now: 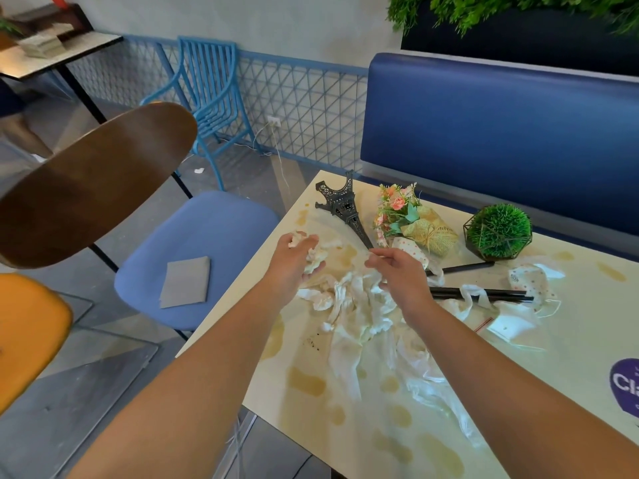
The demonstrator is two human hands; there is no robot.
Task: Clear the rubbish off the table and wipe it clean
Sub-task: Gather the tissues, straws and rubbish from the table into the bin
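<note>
From the head camera, both forearms reach out over the cream table (539, 402), whose right side and near edge run out of the picture. A purple sticker (625, 385) at the right border is cut off, so its lettering cannot be read whole. The left hand (294, 257) has its fingers curled round a wad of crumpled white tissue (313, 259); part of the wad is hidden in the palm. The right hand (397, 271) hovers just above the heap with fingers loosely bent and spread, holding nothing that I can make out.

The rubbish lies in the middle of the table: one tangled heap of white tissues and thin plastic (359, 305), too knotted together to count the pieces. Among it lie two dotted paper scraps (529, 280) and black straws (484, 294), two or three, hard to separate. Yellow-brown spill stains (306, 382) dot the surface; there are many, some faint.

Three ornaments sit at the far side: a black tower model (342, 205) lying tipped over, a small bouquet (411, 219) on its side, and a green ball plant (498, 231) in a wire frame.

One grey folded cloth (186, 282) lies on the blue chair seat (207, 236) left of the table.
</note>
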